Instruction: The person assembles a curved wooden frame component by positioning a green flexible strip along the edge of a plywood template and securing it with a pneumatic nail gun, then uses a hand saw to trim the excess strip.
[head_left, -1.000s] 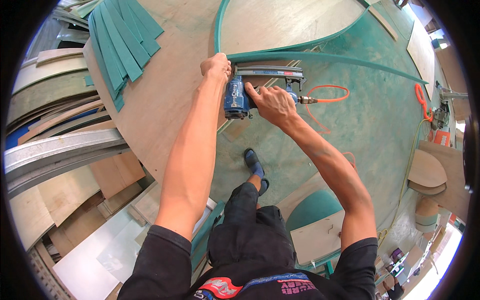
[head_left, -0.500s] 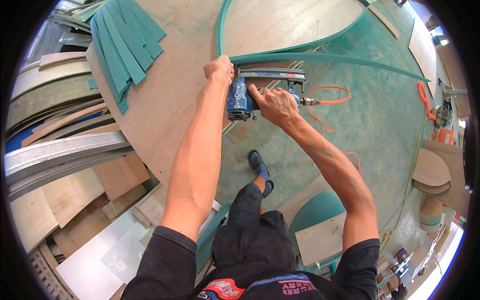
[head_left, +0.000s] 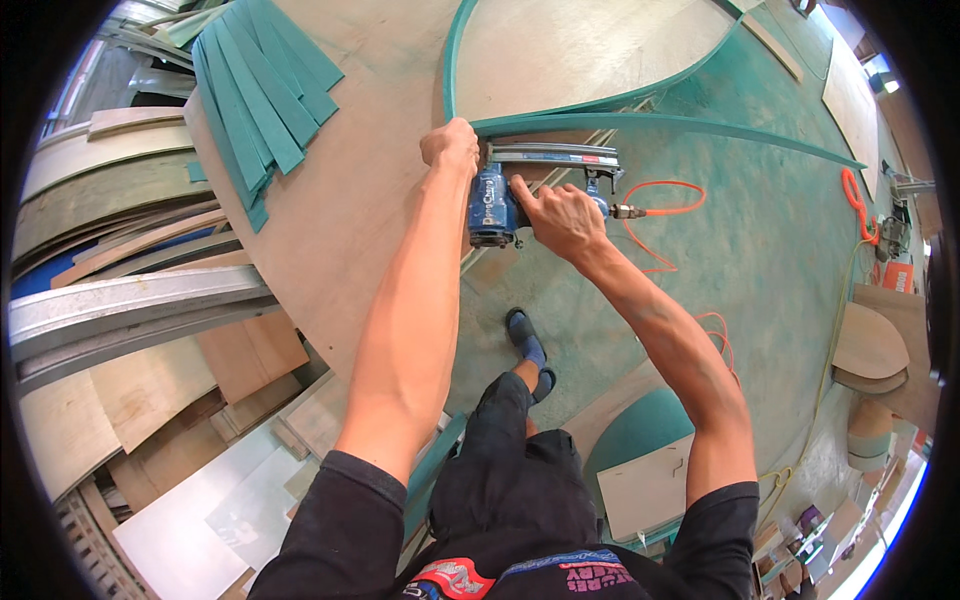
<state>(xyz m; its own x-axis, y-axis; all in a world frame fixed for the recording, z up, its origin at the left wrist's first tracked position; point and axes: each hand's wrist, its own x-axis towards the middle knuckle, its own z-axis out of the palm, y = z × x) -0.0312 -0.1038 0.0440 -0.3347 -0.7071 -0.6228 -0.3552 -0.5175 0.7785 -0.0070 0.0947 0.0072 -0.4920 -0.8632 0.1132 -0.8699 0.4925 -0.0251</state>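
My right hand (head_left: 568, 220) is closed round the handle of a blue pneumatic nail gun (head_left: 487, 205), which lies sideways with its silver magazine (head_left: 555, 153) on the far side. The gun's nose end is close to my left hand. My left hand (head_left: 452, 147) is closed at the corner where long thin green strips (head_left: 640, 121) meet, and it grips the strip ends. One strip curves away round a pale plywood panel (head_left: 580, 50); another runs out to the right. An orange air hose (head_left: 675, 211) joins the gun's handle. My left fingers partly hide the corner.
Several flat green strips (head_left: 265, 80) lie fanned at the far left of the plywood worktop (head_left: 370, 60). Stacked boards (head_left: 100, 190) and a metal beam (head_left: 150, 305) stand on the left. A green rounded panel (head_left: 640, 430) is beside my legs. A yellow hose (head_left: 828, 370) crosses the floor at right.
The whole view has shifted slightly, so the worktop and hands sit a little further right and lower. The nail gun remains in my right hand, and my left hand keeps its grip at the corner.
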